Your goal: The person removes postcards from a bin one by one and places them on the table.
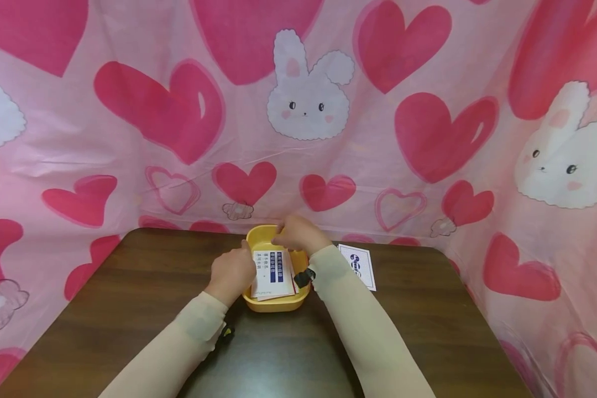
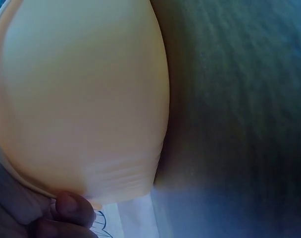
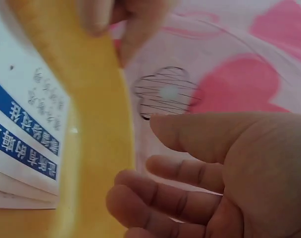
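- One yellow basin (image 1: 277, 305), smooth, glossy and apparently plastic, oblong with rounded corners, sits at the far middle of the tabletop (image 1: 413, 320).
- One stack of cards (image 1: 272, 276) lies flat inside it; overlapping edges show at least two, but the exact number cannot be told. The top one is white, rectangular, with blue bands of lettering.
- One loose card (image 1: 356, 264), white with dark blue print, lies on the tabletop just right of the basin, partly hidden by a sleeve.
- Two hands: the left hand (image 1: 232, 271) pinches the basin's left rim, fingers clamped on it; the right hand (image 1: 302, 235) is at the far right rim, fingers loosely bent and apart; whether they touch it cannot be told.
- Two cream sleeves (image 1: 373, 326), soft fabric.
- One tabletop, dark brown, wood-grained.
- One wrinkled pink curtain (image 1: 258, 149) behind, with hearts and three rabbits (image 1: 308, 110).
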The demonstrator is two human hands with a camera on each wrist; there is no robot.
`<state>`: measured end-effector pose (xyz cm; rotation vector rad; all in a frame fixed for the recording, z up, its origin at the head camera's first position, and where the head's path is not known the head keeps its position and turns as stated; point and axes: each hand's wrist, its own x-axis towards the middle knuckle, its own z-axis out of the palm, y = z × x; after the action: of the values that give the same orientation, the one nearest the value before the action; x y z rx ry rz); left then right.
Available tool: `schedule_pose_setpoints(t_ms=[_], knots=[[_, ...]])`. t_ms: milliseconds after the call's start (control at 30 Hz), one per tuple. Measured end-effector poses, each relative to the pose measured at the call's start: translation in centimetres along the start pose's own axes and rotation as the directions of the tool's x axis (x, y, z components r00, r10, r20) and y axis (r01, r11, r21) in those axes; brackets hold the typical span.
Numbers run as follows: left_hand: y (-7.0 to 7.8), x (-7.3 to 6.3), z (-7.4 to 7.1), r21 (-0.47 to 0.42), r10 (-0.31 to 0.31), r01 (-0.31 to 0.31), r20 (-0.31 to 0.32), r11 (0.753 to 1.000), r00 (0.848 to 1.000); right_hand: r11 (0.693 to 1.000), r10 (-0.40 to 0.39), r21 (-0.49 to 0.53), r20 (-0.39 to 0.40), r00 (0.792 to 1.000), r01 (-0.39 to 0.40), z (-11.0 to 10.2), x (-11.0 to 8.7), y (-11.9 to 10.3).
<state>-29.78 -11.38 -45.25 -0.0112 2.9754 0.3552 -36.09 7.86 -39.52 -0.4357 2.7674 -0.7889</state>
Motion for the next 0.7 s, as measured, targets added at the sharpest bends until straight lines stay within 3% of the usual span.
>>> schedule_pose_setpoints(t_ms=[133,367,533,700], knots=[[0.1,0.0,0.1,0.004,-0.003,0.003,-0.001,1.0,1.0,0.996,0.056,-0.069,0.01,0.998,-0.055,1.3,0.5,-0.9],[0.1,-0.1,0.0,0.011,0.002,-0.002,-0.014,1.0,1.0,0.961,0.185,-0.22,0.059,0.981,-0.168,3.2,0.7,-2.0],[0.1,-0.1,0.0,0.01,0.008,-0.008,-0.018,1.0,1.0,0.941,0.202,-0.295,0.087,0.976,-0.168,3.8,0.7,-2.5],[0.0,-0.2,0.0,0.001,0.014,-0.014,-0.014,1.0,1.0,0.938,0.254,-0.272,0.108,0.961,-0.217,4.1,1.0,-2.6]])
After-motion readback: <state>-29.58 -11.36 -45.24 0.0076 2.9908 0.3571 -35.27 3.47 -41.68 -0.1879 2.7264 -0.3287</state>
